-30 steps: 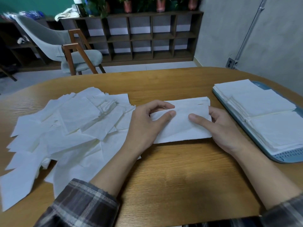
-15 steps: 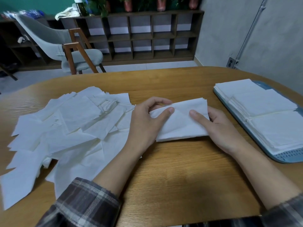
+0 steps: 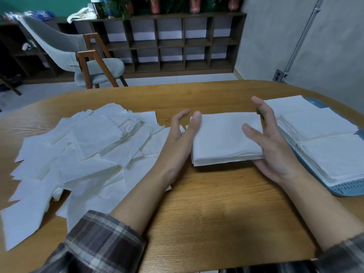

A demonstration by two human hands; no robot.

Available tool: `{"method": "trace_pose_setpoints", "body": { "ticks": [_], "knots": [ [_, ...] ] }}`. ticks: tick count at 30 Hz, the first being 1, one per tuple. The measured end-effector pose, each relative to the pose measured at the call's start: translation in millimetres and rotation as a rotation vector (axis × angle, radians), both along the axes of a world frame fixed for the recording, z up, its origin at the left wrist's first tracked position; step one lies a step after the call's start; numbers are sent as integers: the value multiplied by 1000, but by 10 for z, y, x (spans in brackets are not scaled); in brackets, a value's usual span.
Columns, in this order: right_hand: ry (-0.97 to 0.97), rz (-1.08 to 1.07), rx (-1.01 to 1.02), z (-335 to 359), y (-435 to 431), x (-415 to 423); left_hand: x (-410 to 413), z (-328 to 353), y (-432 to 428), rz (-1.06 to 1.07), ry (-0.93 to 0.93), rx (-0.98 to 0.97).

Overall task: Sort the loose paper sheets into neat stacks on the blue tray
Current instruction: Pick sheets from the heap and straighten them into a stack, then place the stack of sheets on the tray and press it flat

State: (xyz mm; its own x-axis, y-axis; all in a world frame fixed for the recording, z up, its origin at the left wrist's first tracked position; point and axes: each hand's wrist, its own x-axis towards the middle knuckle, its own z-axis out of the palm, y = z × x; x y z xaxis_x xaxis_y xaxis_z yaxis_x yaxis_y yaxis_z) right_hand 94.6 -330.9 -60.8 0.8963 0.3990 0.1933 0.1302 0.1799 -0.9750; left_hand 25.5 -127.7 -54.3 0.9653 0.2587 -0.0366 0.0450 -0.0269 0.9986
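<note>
**Inspector:** Head view. Where is the work, and how do the hands stand?

**Clerk:** A small stack lies flat on the table, between the two hands. The left hand is spread, its thumb touching the stack's left edge. The right hand is also spread, palm against the right edge and thumb above the top sheet. Neither hand is curled round it.

**Inspector:** Which way to the blue tray?

**Clerk:** Directly right. The right hand is between stack and tray, and it is the nearer hand. The stack's longer side runs left to right. The sorted stacks cover most of the tray.

**Inspector:** Remaining?

**Clerk:** The loose sheets, in a heap on the left.
</note>
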Motion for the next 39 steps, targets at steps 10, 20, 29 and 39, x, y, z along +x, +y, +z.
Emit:
{"method": "trace_pose_setpoints", "body": {
  "ticks": [10,20,29,39],
  "knots": [
    [-246,-62,-412,-116,-79,71,-50,-31,67,-169,-195,239],
    [-229,85,-481,-94,-108,26,3,-131,69,-209,-157,228],
    [-233,73,-557,-178,-116,80,38,-296,63,-172,-215,350],
    [-178,34,-534,-38,-283,-17,-87,-58,-70,-206,-161,418]
  ]
}}
